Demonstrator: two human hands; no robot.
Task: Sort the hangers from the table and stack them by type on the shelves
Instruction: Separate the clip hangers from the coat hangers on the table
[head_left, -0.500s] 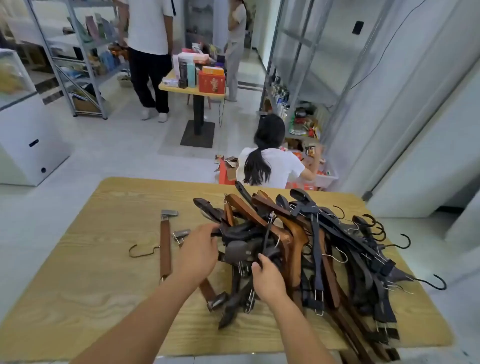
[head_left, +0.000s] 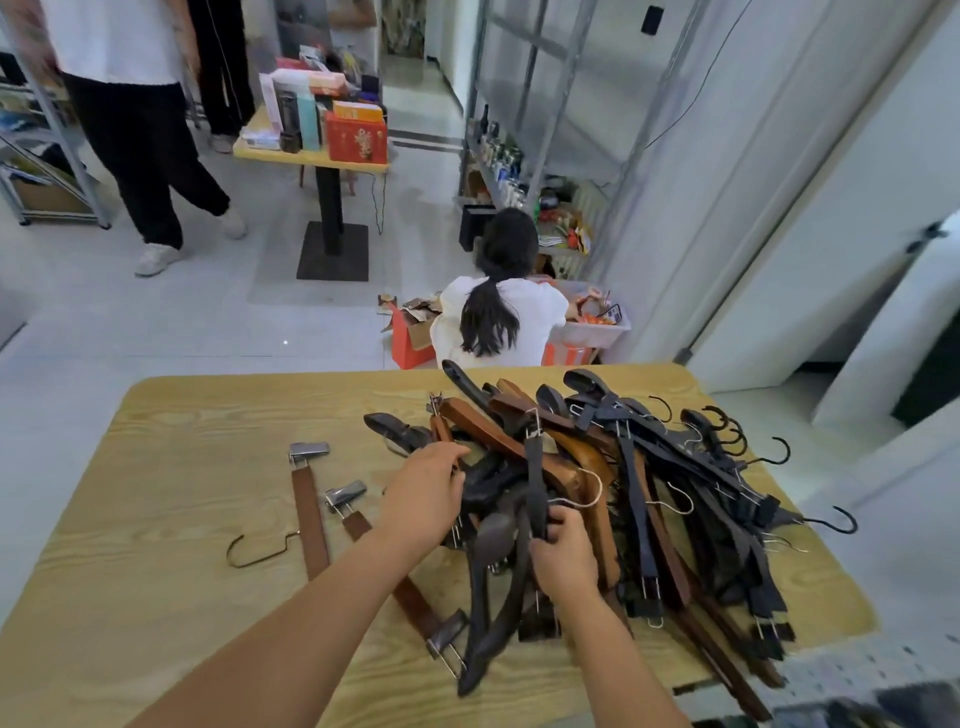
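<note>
Both hands in the hanger pile (head_left: 597, 499) on the right half of the wooden counter (head_left: 171, 467). Right hand (head_left: 563, 553) at the pile's near edge, grip closed around a dark clip hanger (head_left: 535, 483) whose long axis runs almost straight away from the body, clip end far, lower end inside the fist. Left hand (head_left: 423, 496) on the pile's left flank, fingers curled over dark hangers there; grip looks partly closed, but what exactly it clamps cannot be told. Likely step: freeing one dark hanger from the tangle. Right hand nearer to it and already holding; left well placed to pin the rest down. Pull probably best along the hanger's own axis, toward the body, since wire hooks and clips interlock all around.

Left of the pile, lying apart on bare wood: two brown clip hangers (head_left: 311, 514) and a loose hook. Beyond the counter: tiled floor, a seated person (head_left: 498, 317) sorting at a bin, metal shelves (head_left: 524, 104) along the wall, a small table (head_left: 311, 156) with boxes.
</note>
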